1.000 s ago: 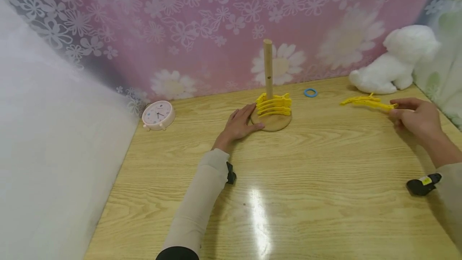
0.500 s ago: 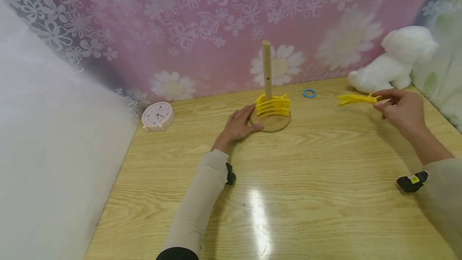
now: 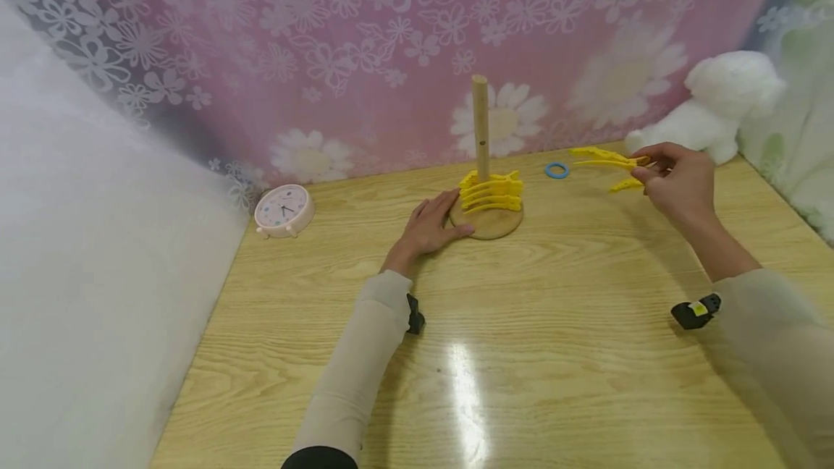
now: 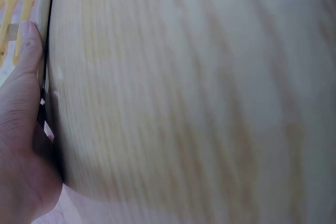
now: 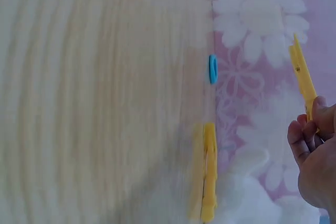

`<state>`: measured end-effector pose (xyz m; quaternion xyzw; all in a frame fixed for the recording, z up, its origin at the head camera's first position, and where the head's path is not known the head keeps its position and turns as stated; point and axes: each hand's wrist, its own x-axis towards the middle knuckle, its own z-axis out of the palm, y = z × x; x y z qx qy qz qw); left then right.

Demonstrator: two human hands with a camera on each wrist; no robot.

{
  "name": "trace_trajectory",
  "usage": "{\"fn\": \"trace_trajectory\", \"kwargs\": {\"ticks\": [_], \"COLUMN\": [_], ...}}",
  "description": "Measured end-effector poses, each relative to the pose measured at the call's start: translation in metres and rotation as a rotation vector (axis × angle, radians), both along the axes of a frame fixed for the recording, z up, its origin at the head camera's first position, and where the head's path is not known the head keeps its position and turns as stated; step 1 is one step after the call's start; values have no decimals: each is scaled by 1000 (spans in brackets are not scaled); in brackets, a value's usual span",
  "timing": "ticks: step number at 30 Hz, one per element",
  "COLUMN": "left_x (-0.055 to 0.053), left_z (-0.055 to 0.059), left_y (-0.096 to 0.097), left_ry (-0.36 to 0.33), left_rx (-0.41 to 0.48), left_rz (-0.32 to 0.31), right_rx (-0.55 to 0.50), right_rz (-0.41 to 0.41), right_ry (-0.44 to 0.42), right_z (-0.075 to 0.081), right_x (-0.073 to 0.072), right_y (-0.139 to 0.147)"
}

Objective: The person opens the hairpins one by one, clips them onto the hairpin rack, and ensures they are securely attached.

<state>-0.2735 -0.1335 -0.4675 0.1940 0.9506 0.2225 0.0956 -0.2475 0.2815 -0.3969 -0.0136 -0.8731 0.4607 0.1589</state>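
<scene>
My right hand pinches one end of a yellow hair clip, its two long prongs spread apart toward the left, above the table. In the right wrist view, thumb and fingers close on the clip's end. Below that hand another yellow hair clip lies on the table, partly covered by the fingers. Several yellow clips are stacked around the foot of an upright wooden post. My left hand rests with extended fingers and thumb against the left side of the round wooden base.
A blue ring lies between the post and the right hand. At the back right sits a white plush dog; a pink alarm clock stands at the far left. A flowered pink curtain borders the table's back edge.
My right hand has moved left and slightly up with the yellow hair clip, whose prongs now stand apart. The left hand has stayed at the base.
</scene>
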Motion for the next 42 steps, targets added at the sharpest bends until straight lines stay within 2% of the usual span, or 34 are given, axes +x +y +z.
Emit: {"fn": "trace_trajectory", "kwargs": {"ticks": [7, 14, 23, 28, 35, 42], "left_x": [0, -3, -3, -2, -1, -9], "left_z": [0, -3, 0, -1, -1, -6], "left_y": [0, -3, -2, 0, 0, 0], "left_ry": [11, 14, 6, 13, 15, -14], "left_rx": [0, -4, -6, -8, -20, -16], "left_rz": [-5, 2, -4, -3, 0, 8], "right_rx": [32, -36, -78, -89, -86, -63], "right_rz": [-21, 30, 106, 150, 216, 267], "right_ry": [129, 233, 170, 125, 150, 182], "right_z": [2, 1, -4, -8, -9, -10], "right_x": [-10, -19, -30, -31, -31, -30], "right_y": [-39, -83, -123, -139, -155, -158]}}
